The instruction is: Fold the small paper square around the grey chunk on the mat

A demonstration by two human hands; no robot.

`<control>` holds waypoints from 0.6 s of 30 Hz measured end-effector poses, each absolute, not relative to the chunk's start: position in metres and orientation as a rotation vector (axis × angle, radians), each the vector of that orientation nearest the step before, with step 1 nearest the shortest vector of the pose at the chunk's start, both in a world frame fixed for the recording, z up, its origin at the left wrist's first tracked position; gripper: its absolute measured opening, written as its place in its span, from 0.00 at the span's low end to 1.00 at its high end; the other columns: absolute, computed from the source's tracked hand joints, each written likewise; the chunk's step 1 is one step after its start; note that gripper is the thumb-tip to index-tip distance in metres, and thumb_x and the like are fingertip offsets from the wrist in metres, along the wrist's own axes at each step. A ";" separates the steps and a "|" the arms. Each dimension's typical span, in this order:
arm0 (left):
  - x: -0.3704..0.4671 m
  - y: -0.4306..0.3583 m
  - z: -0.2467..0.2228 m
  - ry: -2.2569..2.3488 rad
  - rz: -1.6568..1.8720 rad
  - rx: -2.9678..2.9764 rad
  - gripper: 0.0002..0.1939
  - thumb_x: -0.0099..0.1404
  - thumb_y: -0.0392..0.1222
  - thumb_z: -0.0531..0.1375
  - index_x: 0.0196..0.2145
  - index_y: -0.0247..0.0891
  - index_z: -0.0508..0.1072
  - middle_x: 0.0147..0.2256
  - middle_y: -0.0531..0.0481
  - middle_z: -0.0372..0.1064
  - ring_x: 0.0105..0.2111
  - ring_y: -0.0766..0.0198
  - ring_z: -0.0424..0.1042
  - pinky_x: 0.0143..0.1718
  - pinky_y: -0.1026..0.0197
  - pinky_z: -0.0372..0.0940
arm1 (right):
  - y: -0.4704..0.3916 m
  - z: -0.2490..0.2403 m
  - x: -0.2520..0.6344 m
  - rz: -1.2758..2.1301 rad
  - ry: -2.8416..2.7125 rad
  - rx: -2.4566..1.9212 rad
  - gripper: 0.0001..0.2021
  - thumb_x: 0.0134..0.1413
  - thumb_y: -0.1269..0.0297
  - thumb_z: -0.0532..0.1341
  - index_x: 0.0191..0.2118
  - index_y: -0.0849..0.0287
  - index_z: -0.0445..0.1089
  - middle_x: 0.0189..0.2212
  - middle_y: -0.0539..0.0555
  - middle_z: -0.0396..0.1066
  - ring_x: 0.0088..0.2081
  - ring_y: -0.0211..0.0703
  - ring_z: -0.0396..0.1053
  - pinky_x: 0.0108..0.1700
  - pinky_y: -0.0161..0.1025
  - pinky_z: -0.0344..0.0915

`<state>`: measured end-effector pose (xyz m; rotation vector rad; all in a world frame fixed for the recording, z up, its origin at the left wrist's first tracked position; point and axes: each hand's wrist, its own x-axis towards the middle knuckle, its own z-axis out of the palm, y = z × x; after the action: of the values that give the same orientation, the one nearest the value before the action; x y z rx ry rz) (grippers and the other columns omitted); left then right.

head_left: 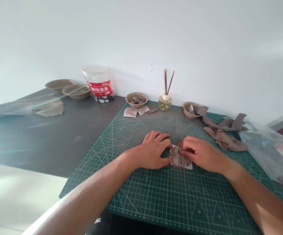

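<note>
A small pale square piece [177, 158], smeared with brown powder or crumbs, lies flat on the green cutting mat [141, 192]. My left hand [155, 151] rests at its left edge, fingers spread and thumb apart, with thumb and index tips touching the piece. Over its right part, my right hand [201, 153] is closed in a pinch, fingertips down at the brown-covered surface. Whatever sits between those fingertips is too small or hidden to make out. Brown dust marks the mat just above the piece.
Behind stand a bowl of dark chunks [137, 100], pale squares [130, 112], a reed diffuser [164, 102] and another bowl [189, 112]. Brown cloth-like strips [226, 138] and a plastic bag [271, 153] lie right. Left are a plastic tub [99, 85], two bowls [76, 93] and clear plastic [21, 107].
</note>
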<state>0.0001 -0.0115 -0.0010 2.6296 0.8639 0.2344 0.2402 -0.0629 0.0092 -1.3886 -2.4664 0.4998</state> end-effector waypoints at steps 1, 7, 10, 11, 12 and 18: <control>0.000 -0.012 -0.001 0.860 0.236 2.631 0.20 0.64 0.54 0.63 0.50 0.46 0.70 0.66 0.46 0.53 0.66 0.42 0.48 0.65 0.37 0.44 | -0.063 0.009 0.242 0.515 -2.474 -1.390 0.08 0.64 0.66 0.61 0.31 0.57 0.67 0.34 0.50 0.69 0.35 0.40 0.68 0.38 0.38 0.63; 0.001 -0.012 -0.002 0.859 0.239 2.621 0.20 0.64 0.54 0.62 0.51 0.46 0.69 0.66 0.47 0.53 0.66 0.42 0.48 0.65 0.36 0.44 | -0.063 0.006 0.238 0.548 -2.515 -1.294 0.06 0.65 0.67 0.59 0.33 0.56 0.68 0.36 0.50 0.69 0.37 0.40 0.69 0.39 0.37 0.64; 0.000 -0.011 -0.004 0.861 0.255 2.629 0.20 0.64 0.54 0.63 0.51 0.46 0.70 0.66 0.47 0.53 0.66 0.42 0.48 0.66 0.36 0.42 | -0.059 0.004 0.240 0.456 -2.400 -1.422 0.07 0.64 0.67 0.60 0.32 0.56 0.68 0.35 0.51 0.69 0.37 0.41 0.69 0.41 0.39 0.64; 0.000 -0.011 -0.004 0.861 0.258 2.630 0.19 0.64 0.54 0.63 0.50 0.46 0.70 0.66 0.47 0.53 0.67 0.42 0.48 0.66 0.36 0.42 | -0.059 0.003 0.241 0.458 -2.381 -1.434 0.07 0.64 0.68 0.60 0.32 0.56 0.68 0.35 0.51 0.69 0.37 0.41 0.69 0.41 0.39 0.64; 0.000 -0.011 -0.005 0.860 0.259 2.630 0.19 0.64 0.54 0.63 0.50 0.46 0.69 0.66 0.47 0.53 0.67 0.42 0.47 0.66 0.36 0.41 | -0.060 0.003 0.242 0.481 -2.387 -1.420 0.07 0.64 0.68 0.60 0.32 0.56 0.68 0.35 0.51 0.69 0.37 0.41 0.69 0.41 0.38 0.64; -0.001 -0.011 -0.005 0.856 0.236 2.632 0.20 0.64 0.54 0.63 0.51 0.46 0.69 0.66 0.46 0.52 0.67 0.42 0.47 0.65 0.37 0.44 | -0.064 0.003 0.238 0.470 -2.471 -1.358 0.07 0.65 0.68 0.58 0.34 0.56 0.68 0.37 0.51 0.69 0.37 0.41 0.69 0.40 0.37 0.63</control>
<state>-0.0006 -0.0111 -0.0047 2.6318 0.8555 0.2362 0.2378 -0.0639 0.0033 -1.3575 -2.4715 0.4699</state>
